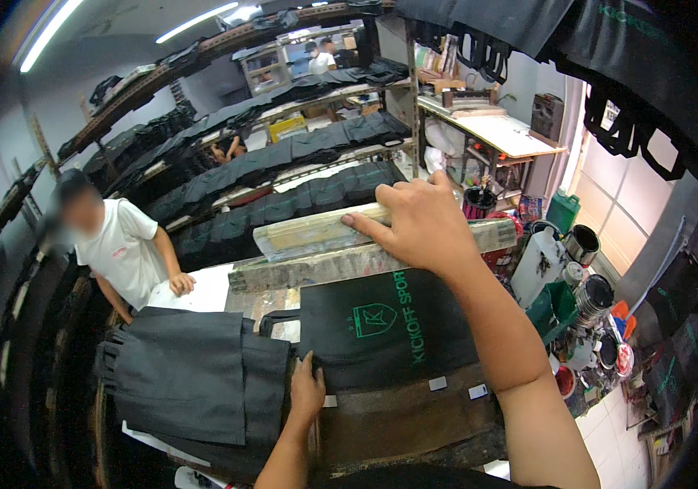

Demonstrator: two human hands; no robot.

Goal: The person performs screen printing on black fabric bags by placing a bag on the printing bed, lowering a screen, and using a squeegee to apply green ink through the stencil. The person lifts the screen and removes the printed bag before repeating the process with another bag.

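A black fabric bag [328,326] with a green printed crest and lettering lies flat on a brown work board [398,424]. My left hand [306,389] is at the bag's lower left corner, with its fingertips closed on the edge. Above the bag's far edge, my right hand [426,218] is wrapped over a long pale squeegee [304,234], its thumb lying along the top. The squeegee rests along a stained wooden frame bar [324,269]. My right palm and forearm cover part of the bar.
A stack of black bags [186,367] lies left of the board. Behind it a person in a white shirt [125,244] reaches toward a white surface [194,292]. Racks of black bags [284,163] stand at the back. Paint cans [597,297] and containers crowd the right; bags [618,49] hang overhead.
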